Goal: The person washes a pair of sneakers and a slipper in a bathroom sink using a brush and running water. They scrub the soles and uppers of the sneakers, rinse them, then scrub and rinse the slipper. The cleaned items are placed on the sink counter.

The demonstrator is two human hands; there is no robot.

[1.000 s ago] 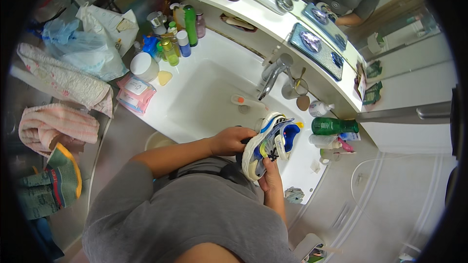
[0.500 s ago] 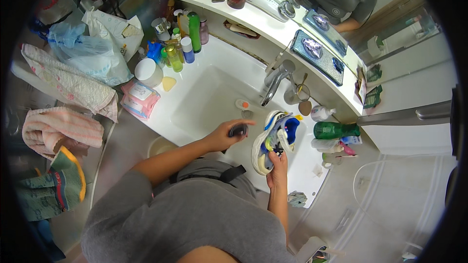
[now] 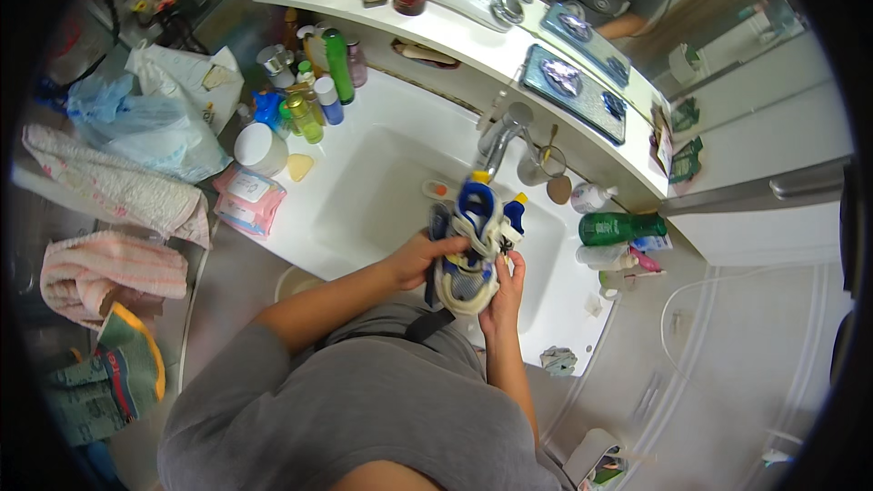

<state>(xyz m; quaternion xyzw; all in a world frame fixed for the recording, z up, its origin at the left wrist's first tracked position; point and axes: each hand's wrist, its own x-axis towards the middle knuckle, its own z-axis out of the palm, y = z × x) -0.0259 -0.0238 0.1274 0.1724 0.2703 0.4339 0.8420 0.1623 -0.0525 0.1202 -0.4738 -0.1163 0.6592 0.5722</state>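
A small sneaker in white, grey, blue and yellow is held over the near side of the white sink, its blue-lined opening toward the faucet. My right hand grips it from the right, fingers near the laces. My left hand is closed at the shoe's left side, thumb lying on the upper. Along that side, in the same hand, runs a long dark brush-like tool; its working face is hidden. An orange-centred drain piece lies in the basin behind.
Bottles, a white jar and a pink wipes pack crowd the left rim. A green bottle lies at the right, near a cup. The shelf above holds a phone. Towels hang at left.
The sneaker has turned upright and moved left. My left hand, formerly apart from it with the dark tool, now touches its side. The view has shifted slightly.
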